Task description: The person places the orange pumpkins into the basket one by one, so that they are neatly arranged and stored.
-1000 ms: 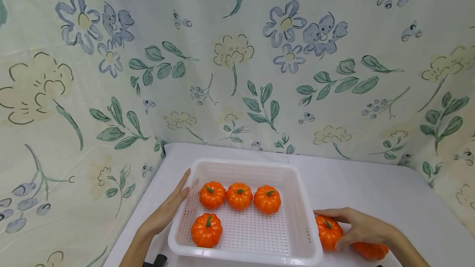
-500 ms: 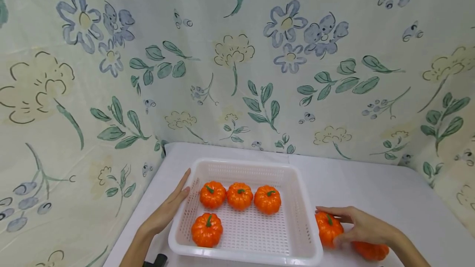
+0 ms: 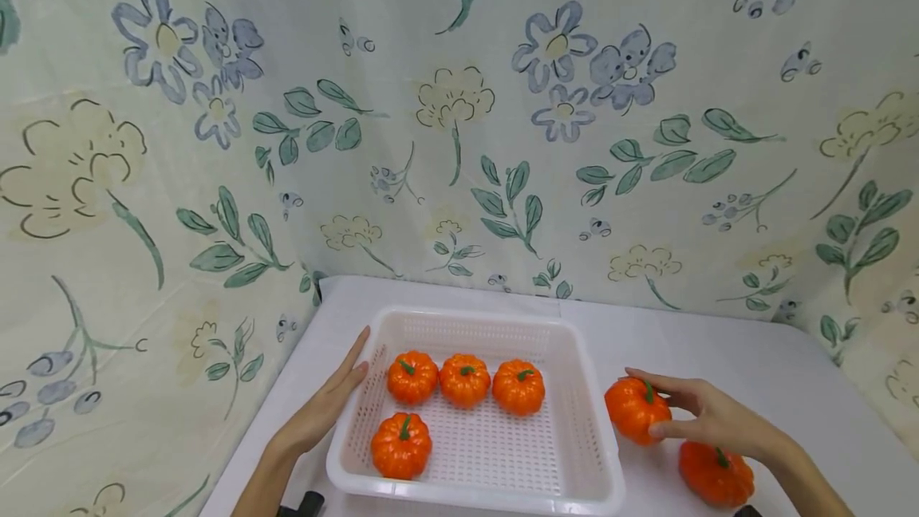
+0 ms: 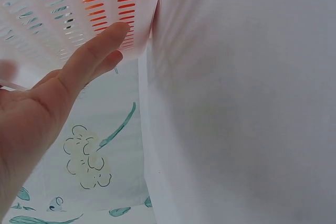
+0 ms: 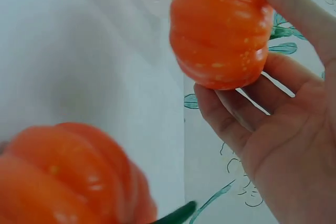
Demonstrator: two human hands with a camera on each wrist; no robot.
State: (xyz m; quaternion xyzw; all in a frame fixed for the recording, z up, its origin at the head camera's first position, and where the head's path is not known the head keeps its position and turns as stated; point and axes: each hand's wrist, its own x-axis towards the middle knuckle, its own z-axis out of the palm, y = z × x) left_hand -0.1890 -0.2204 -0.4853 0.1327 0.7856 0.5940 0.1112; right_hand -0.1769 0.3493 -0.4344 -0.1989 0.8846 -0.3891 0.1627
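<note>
My right hand (image 3: 707, 413) grips a small orange pumpkin (image 3: 635, 411) with a green stem, just right of the white plastic basket (image 3: 474, 489). In the right wrist view the held pumpkin (image 5: 223, 30) sits between thumb and fingers, above the white tabletop. My left hand (image 3: 323, 405) lies along the basket's left side with fingers extended; the left wrist view shows its fingertips at the slotted wall (image 4: 102, 3). Inside the basket are several pumpkins: a row of three, the middle one (image 3: 464, 381) among them, and another (image 3: 401, 446) at the front left.
A second loose pumpkin (image 3: 715, 473) lies on the white tabletop (image 3: 689, 341) beneath my right forearm, close to the held one. Floral cloth (image 3: 459, 142) hangs behind and at both sides. A small black object (image 3: 309, 503) shows by my left wrist.
My right hand has lifted the pumpkin up off the table beside the basket, uncovering more of the loose pumpkin. The left hand and basket have stayed in place.
</note>
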